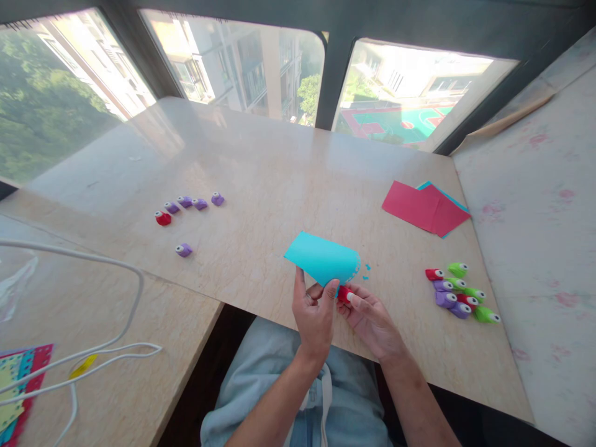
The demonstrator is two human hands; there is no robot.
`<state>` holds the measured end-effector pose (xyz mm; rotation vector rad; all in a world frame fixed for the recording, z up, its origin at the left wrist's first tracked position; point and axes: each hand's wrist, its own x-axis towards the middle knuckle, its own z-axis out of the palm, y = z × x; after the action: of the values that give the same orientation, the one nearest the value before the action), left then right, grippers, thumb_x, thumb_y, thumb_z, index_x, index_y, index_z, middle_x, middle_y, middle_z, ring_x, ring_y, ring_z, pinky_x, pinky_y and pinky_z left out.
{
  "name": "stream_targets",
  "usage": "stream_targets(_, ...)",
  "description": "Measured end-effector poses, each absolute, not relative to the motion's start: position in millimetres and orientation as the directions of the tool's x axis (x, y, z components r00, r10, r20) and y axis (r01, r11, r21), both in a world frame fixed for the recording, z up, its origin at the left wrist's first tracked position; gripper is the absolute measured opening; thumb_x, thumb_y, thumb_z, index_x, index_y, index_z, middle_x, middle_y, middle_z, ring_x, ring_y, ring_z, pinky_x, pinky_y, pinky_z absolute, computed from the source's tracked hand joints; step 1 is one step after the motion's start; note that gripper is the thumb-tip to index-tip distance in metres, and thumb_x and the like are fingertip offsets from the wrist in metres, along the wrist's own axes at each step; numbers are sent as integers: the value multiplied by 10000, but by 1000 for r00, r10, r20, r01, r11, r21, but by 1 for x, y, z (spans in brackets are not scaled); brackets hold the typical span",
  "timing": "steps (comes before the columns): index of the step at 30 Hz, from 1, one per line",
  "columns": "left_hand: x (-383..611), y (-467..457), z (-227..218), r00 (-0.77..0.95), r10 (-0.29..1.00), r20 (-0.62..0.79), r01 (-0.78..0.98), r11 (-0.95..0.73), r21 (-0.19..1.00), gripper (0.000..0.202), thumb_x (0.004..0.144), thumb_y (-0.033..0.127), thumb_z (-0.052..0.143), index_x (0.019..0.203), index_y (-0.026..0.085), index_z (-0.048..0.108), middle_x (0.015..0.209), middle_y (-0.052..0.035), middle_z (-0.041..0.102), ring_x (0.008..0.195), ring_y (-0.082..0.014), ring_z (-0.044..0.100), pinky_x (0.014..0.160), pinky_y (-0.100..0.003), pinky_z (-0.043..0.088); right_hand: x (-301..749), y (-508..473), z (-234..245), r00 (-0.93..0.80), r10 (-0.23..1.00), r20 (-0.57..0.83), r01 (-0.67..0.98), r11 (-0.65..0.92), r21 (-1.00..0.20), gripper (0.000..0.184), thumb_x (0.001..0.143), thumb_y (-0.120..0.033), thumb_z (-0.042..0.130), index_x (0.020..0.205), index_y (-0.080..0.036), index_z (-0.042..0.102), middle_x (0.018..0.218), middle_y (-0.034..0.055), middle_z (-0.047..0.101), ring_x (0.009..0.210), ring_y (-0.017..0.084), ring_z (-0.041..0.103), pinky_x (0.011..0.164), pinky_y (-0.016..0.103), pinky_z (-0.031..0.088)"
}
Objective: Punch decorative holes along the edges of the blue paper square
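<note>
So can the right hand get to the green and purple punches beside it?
Probably yes: the right hand lies close to the punch pile with bare table between, though it holds a red punch.

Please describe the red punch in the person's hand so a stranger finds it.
At the near edge of the beige marble table, the left hand holds a curled cyan paper sheet. The small red plastic punch is pinched in the right hand at that sheet's edge; other red punches lie loose.
</note>
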<state>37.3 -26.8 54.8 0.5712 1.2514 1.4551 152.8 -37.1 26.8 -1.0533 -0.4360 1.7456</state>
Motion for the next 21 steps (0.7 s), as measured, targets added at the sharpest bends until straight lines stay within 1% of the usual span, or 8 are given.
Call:
stream_targets(4,37,-29,52,-300,920,-253,-387,125,914,836,799,359,776,1492,149,357,811,-41,777,782,-192,745,747,-265,578,156,-39,25,-145,880,-453,-594,-444,-671,298,711,-350,853,969,-229,769,930,34,739,743,157,619,718,284,501)
stream_targets(6,37,-29,50,-311,914,-259,-384,128,914,831,786,369,785,1477,145,383,775,-30,768,771,-193,741,736,-266,579,157,-39,24,-154,877,-455,-590,-451,-670,288,722,-360,843,966,-228,766,914,34,738,725,158,615,710,288,503)
stream_targets(8,38,-29,49,-324,908,-266,-384,131,914,855,780,368,790,1487,138,366,738,-16,755,761,-185,734,726,-261,577,157,-39,23,-159,876,-456,-585,-455,-672,285,726,-364,838,965,-229,762,906,35,737,721,163,614,705,294,505)
stream_targets(10,38,-29,47,-322,908,-267,-391,129,911,901,784,358,787,1516,138,310,743,-13,750,750,-170,726,722,-251,574,157,-39,24,-162,876,-453,-581,-456,-674,292,733,-361,832,980,-224,759,918,39,736,731,165,615,710,290,507)
stream_targets(13,37,-30,46,-258,928,-267,-433,136,891,964,795,327,771,1553,162,199,836,-38,761,765,-159,724,730,-247,574,156,-39,25,-157,879,-450,-591,-448,-671,308,738,-358,827,1004,-218,757,953,43,737,755,162,619,726,279,510)
stream_targets(16,35,-31,47,-150,952,-266,-520,153,841,1012,784,285,766,1558,187,122,1039,-107,750,911,-189,731,815,-283,578,155,-38,25,-141,880,-454,-614,-437,-657,299,727,-354,838,980,-216,762,938,38,739,753,157,622,721,274,510)
stream_targets(18,34,-31,47,-104,959,-264,-565,162,809,994,756,275,780,1535,203,167,1146,-142,716,1002,-217,717,881,-316,567,155,-38,24,-132,881,-454,-617,-432,-658,287,715,-359,847,952,-220,764,913,35,741,741,161,623,713,286,509)
stream_targets(21,32,-31,47,-83,961,-265,-573,171,801,799,721,279,804,1397,212,384,1156,-146,700,1020,-242,712,904,-338,561,156,-38,23,-134,880,-455,-612,-435,-660,295,711,-376,848,947,-221,761,897,39,746,735,170,629,713,303,507)
